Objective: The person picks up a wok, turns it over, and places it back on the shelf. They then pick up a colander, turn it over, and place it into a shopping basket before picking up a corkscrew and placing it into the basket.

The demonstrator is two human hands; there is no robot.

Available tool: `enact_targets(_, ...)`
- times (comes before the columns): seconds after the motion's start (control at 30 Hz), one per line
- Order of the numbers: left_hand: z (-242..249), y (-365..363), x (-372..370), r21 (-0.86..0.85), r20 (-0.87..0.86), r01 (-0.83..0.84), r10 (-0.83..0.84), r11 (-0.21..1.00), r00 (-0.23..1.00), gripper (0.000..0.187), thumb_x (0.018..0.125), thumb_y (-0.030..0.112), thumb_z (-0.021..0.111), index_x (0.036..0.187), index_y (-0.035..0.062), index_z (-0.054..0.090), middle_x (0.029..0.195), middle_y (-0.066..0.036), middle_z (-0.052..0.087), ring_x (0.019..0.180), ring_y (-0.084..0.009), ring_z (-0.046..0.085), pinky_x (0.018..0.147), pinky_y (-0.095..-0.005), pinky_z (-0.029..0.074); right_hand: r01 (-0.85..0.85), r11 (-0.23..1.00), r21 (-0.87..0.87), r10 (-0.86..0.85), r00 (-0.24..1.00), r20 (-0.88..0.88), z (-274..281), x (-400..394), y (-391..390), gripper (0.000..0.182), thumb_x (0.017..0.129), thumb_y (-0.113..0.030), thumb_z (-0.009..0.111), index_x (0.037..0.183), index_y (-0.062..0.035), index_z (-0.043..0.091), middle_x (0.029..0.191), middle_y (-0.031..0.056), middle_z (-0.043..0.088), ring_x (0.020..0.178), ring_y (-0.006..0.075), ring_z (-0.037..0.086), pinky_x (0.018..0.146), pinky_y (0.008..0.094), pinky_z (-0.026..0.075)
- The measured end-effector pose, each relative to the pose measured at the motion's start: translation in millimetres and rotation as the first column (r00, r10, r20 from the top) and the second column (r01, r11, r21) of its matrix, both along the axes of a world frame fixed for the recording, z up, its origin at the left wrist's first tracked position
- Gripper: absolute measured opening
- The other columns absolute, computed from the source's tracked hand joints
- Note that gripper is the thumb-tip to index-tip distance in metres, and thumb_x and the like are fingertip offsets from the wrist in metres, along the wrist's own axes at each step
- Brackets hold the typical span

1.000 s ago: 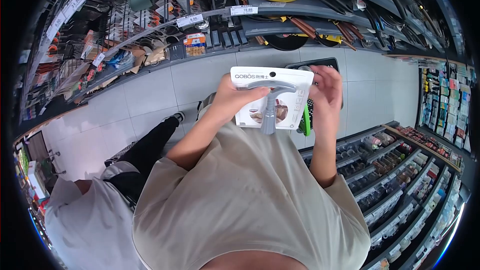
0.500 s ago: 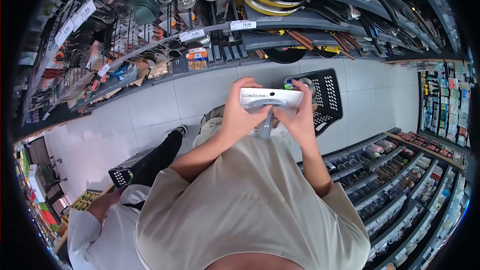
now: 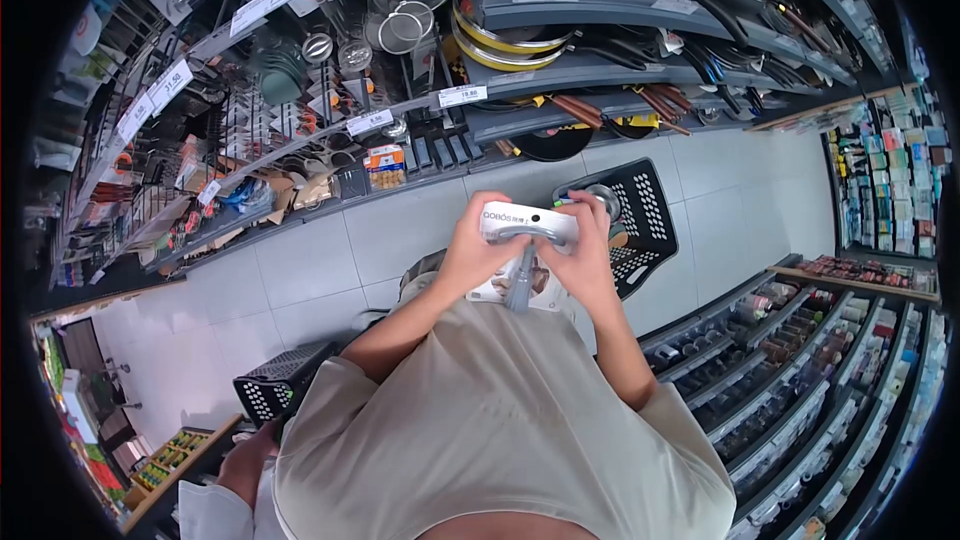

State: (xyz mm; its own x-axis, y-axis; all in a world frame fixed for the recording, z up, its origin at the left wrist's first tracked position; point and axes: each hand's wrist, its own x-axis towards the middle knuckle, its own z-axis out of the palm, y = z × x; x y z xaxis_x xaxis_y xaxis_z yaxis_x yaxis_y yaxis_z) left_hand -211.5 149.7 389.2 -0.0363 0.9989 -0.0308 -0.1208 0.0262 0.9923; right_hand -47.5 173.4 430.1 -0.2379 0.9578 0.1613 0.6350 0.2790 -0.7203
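Note:
In front of my chest, my left hand [image 3: 474, 252] and my right hand [image 3: 583, 258] grip the two sides of a carded grey kitchen tool [image 3: 519, 287]. Its white card [image 3: 512, 214] has "QOBOS" printed along the top and a dark hanging hole. The tool has a wide curved head and a handle pointing towards me; its exact kind does not show. Both thumbs press near the curved head, with the fingers wrapped behind the card. Just beyond my right hand is a black shopping basket [image 3: 645, 202] holding a round metal item [image 3: 606, 198].
A shelf of utensils, strainers [image 3: 406, 28] and frying pans [image 3: 510, 48] runs along the far side. Low racks of small goods [image 3: 770, 380] stand to the right. At lower left is another person's arm [image 3: 245, 465] beside a second black basket [image 3: 285, 377].
My hands and the carded tool sit slightly lower in view, and more of the card's lower part shows. The other person and their basket have shifted at lower left.

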Motion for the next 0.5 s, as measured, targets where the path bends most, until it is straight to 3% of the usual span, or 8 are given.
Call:
enact_targets(0.07,1.9,4.3,-5.1,-0.052,0.014,0.036,-0.035,0.998,0.999,0.045,0.07,0.002,0.072,0.106,0.0036,0.044,0.09,-0.005,0.055,0.084,-0.0096,0.054,0.072,-0.0249,0.046,-0.017,1.0,-0.022,0.017,1.0,0.005,-2.5,-0.4,-3.4,0.043,0.068,-0.013,0.068,0.106,-0.003,0.053,0.123,0.0209,0.043,0.109,0.0388,0.041,0.093,0.0434,0.036)
enact_targets(0.17,-5.1,6.1,-5.9,0.038,0.006,0.003,-0.003,0.999,1.0,0.043,0.071,0.002,0.071,0.105,0.0042,0.044,0.09,-0.004,0.054,0.086,-0.009,0.053,0.071,-0.0248,0.045,-0.073,0.996,0.046,0.068,0.993,0.095,-1.5,-6.6,-4.2,0.051,0.071,-0.015,0.065,0.119,-0.0065,0.052,0.13,0.0179,0.042,0.11,0.0396,0.04,0.094,0.0448,0.036)
enact_targets(0.33,-11.7,1.1,-11.2,0.041,0.036,-0.004,0.002,0.999,0.999,0.038,0.073,0.002,0.07,0.102,0.0038,0.045,0.09,-0.003,0.054,0.085,-0.008,0.052,0.071,-0.0239,0.045,-0.138,0.989,0.046,0.134,0.988,0.078,4.8,-8.2,-1.9,0.043,0.07,-0.012,0.064,0.112,-0.0075,0.059,0.128,0.0145,0.047,0.112,0.0403,0.04,0.095,0.0451,0.036)
enact_targets(0.43,-9.8,4.0,-14.0,-0.037,0.157,-0.03,0.036,0.999,0.987,0.03,0.076,0.003,0.067,0.098,0.0027,0.048,0.088,-0.002,0.055,0.083,-0.0067,0.052,0.069,-0.0227,0.045,-0.159,0.981,0.108,0.15,0.985,0.089,10.6,-13.0,5.4,0.042,0.068,-0.01,0.063,0.109,-0.0067,0.059,0.123,0.0135,0.052,0.112,0.041,0.041,0.095,0.0445,0.036)
enact_targets(0.5,-10.1,7.0,-20.0,-0.041,0.079,-0.017,0.021,0.999,0.997,0.027,0.077,0.002,0.066,0.097,0.0036,0.048,0.087,-0.001,0.055,0.08,-0.006,0.052,0.066,-0.0218,0.045,-0.185,0.964,0.189,0.157,0.975,0.155,9.4,-13.2,9.2,0.04,0.067,-0.009,0.062,0.107,-0.0062,0.06,0.117,0.0132,0.056,0.113,0.0404,0.043,0.095,0.0439,0.037)
